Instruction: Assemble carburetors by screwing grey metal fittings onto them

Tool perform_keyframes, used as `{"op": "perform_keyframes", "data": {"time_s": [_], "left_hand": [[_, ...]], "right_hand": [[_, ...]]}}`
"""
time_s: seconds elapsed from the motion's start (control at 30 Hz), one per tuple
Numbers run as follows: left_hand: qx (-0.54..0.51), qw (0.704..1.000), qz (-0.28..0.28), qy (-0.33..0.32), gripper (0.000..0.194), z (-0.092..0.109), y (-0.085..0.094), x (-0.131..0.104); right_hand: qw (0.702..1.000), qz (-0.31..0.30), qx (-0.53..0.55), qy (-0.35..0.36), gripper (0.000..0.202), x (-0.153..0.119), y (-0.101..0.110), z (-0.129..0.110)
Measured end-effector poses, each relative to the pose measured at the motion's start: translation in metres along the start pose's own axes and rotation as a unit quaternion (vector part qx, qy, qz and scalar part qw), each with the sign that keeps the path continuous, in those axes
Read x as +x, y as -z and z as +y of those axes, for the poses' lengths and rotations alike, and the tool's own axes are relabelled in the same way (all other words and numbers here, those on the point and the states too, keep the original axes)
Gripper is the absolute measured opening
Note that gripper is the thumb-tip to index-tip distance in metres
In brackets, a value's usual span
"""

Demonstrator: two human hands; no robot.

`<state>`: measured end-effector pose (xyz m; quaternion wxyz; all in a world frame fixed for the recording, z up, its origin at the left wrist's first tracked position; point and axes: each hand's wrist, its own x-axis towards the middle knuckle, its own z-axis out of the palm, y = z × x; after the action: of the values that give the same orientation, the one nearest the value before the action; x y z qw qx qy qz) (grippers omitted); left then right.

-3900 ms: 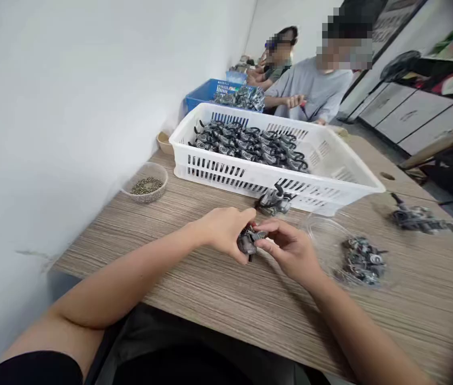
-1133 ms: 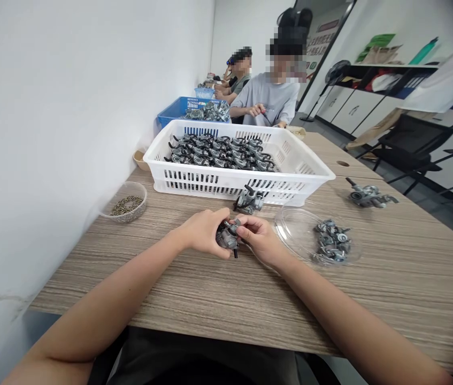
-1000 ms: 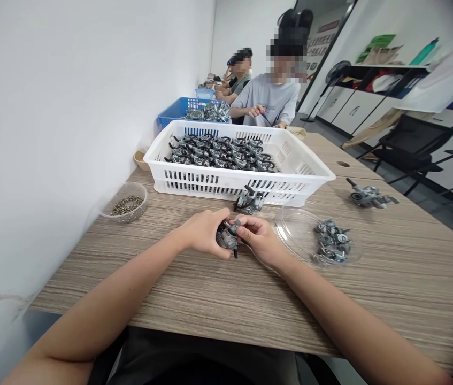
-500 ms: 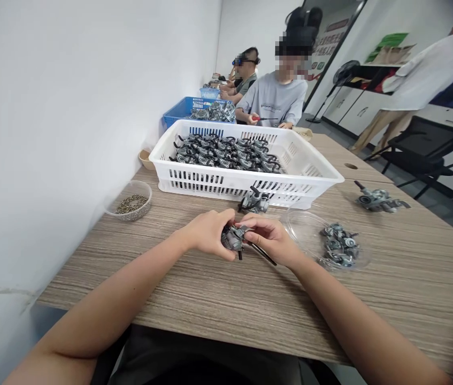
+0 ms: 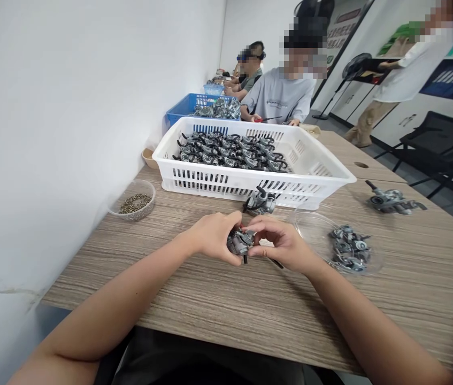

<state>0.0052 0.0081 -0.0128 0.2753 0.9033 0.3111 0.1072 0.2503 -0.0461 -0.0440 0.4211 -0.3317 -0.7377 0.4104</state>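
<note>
In the head view, the left hand (image 5: pixel 218 235) is at the middle of the frame, thumb and fingers curled around a grey metal assembly (image 5: pixel 239 243) above the wood-grain table (image 5: pixel 218 307). The right hand (image 5: pixel 280 243) has its thumb and bent fingers pinched at the assembly's right side. A dark rod (image 5: pixel 277 263) pokes out beneath it; whether it is held cannot be told.

A similar unit (image 5: pixel 264 202) stands just above the hands, before a white crate (image 5: pixel 326 195) holding rows of such units. Right of centre, small metal parts (image 5: pixel 350 248) sit in a clear tray (image 5: pixel 304 222); at left, a clear tub (image 5: pixel 146 211) holds brass-coloured pieces (image 5: pixel 135 203).

At the upper right, a wall sign (image 5: pixel 336 36) carries reddish characters, partly hidden and too unclear to read. Dark lettering crosses the grey shirt (image 5: pixel 278 91) of a seated co-worker, also too small to read.
</note>
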Motion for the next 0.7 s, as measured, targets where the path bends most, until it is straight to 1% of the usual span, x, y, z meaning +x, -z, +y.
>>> {"op": "perform_keyframes", "data": {"time_s": [0.13, 0.2, 0.4, 0.53, 0.6, 0.7], "left_hand": [[-0.022, 1.000, 0.003, 0.016, 0.064, -0.002, 0.001, 0.000], [-0.022, 1.000, 0.006, 0.022, 0.063, -0.002, 0.001, 0.000], [-0.003, 1.000, 0.004, 0.013, 0.062, 0.002, -0.001, 0.000], [0.008, 1.000, 0.001, 0.012, 0.062, 0.005, 0.000, 0.000], [0.012, 1.000, -0.001, 0.012, 0.062, 0.006, 0.000, 0.000], [0.026, 1.000, -0.003, 0.008, 0.062, 0.007, 0.001, 0.000]], "right_hand": [[0.999, 0.023, -0.023, 0.003, 0.037, -0.003, -0.004, 0.003], [0.999, 0.028, -0.016, 0.003, 0.035, -0.004, -0.005, 0.003], [1.000, -0.005, 0.004, -0.016, 0.035, -0.005, 0.001, 0.001], [0.999, -0.008, 0.020, -0.026, 0.032, -0.005, 0.005, -0.001], [0.999, -0.015, 0.025, -0.032, 0.028, -0.003, 0.006, -0.002], [0.998, -0.017, 0.032, -0.045, 0.018, 0.001, 0.006, -0.007]]}}
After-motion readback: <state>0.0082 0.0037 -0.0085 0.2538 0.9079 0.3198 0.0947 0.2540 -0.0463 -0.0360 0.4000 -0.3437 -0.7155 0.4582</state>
